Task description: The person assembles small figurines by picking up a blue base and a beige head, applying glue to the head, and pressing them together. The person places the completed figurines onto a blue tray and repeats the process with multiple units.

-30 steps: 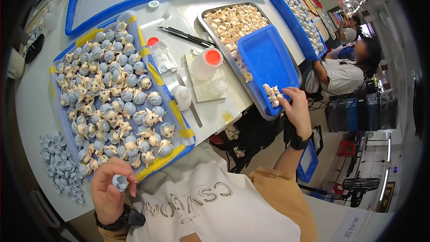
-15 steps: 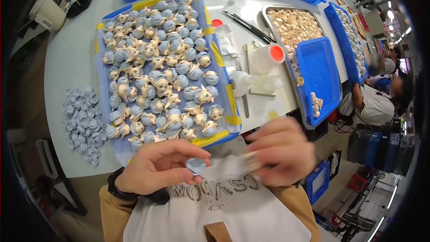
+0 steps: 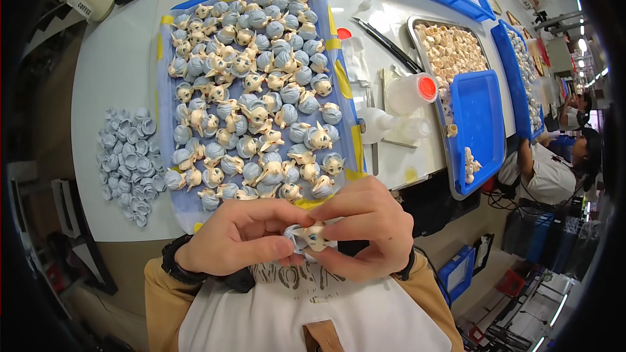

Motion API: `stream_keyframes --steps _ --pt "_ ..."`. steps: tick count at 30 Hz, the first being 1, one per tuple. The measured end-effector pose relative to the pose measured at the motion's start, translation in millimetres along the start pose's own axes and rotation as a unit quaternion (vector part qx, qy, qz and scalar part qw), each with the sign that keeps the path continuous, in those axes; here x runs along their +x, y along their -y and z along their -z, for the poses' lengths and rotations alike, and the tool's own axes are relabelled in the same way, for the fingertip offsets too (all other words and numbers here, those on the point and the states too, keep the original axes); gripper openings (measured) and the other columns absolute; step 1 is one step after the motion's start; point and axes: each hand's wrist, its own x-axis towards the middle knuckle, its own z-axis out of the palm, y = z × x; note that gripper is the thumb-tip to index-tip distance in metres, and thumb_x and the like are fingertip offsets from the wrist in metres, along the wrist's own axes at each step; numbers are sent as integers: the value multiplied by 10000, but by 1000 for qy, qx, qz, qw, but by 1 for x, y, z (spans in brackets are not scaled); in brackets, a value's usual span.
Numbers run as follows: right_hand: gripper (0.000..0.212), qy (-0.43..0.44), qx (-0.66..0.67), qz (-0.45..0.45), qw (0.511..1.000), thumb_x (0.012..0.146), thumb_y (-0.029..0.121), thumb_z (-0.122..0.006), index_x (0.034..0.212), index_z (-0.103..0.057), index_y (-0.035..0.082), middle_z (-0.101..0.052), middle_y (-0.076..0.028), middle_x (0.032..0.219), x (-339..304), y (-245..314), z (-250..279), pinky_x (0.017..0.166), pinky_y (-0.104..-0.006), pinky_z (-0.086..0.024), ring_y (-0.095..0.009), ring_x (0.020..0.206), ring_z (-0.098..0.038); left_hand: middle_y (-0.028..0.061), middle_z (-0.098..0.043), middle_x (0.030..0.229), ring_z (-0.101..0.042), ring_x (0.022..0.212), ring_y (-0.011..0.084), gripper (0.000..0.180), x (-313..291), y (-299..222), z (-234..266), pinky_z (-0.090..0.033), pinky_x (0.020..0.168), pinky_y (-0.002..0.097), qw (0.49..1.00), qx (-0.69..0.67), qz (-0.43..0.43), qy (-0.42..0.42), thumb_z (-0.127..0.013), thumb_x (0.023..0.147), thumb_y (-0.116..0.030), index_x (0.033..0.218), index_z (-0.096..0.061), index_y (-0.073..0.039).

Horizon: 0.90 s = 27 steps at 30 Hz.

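Observation:
My left hand [image 3: 238, 238] pinches a pale blue, cup-shaped hair piece [image 3: 295, 238] between thumb and fingers, just above my apron. From the other side, my right hand [image 3: 368, 225] grips a small doll head [image 3: 315, 238], its painted eye facing up. Head and hair piece touch; my fingertips hide how far one sits inside the other. Directly beyond my hands lies a lined tray [image 3: 347, 114] full of similar heads with blue hair. Loose blue hair pieces [image 3: 134, 160] are heaped on the table to its left.
Right of the lined tray stand a red-capped bottle [image 3: 407, 94], a white bottle [image 3: 375, 125] and black pen-like tools [image 3: 388, 44]. Farther right, a blue tray [image 3: 479, 111] overlaps a metal tray [image 3: 413, 29] of beige parts. A co-worker [image 3: 551, 173] sits at the right.
My right hand, blurred and apart before, has moved left and brought the doll head against the hair piece. My left hand keeps its hold. The whole view has shifted slightly.

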Motion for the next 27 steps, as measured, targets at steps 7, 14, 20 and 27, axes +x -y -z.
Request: stream_keyframes --steps 7,14,20,27 --pt "369 44 -71 -9 996 686 149 -746 1025 -658 34 -591 -82 882 2 0 6 630 -285 -423 -186 726 -564 122 -533 1137 -547 999 157 334 1 0 3 -481 839 291 999 29 16 -6 -501 875 12 1204 -456 55" --pt "473 39 -47 29 998 681 88 -702 1119 -570 -31 -552 -121 943 -4 -3 4 631 -338 -453 -246 740 -548 148 -553 1107 -566 993 195 354 -3 0 5 -516 757 293 999 31 28 -25 -530 867 -26 1200 -453 66" --pt "467 66 -49 -1 997 657 112 -738 1083 -594 -13 -579 -119 908 -13 1 21 639 -324 -458 -245 735 -570 191 -552 1116 -605 928 209 409 2 -2 -3 -515 811 315 999 15 30 -11 -532 848 44 1234 -400 63" --pt "246 -160 -410 -160 884 685 56 -738 901 -632 6 -590 -86 791 -10 -3 106 549 -257 -434 -156 615 -540 246 -550 1108 -618 943 248 331 -1 4 2 -517 822 341 998 -34 -56 -2 -574 804 90 1105 -439 61"
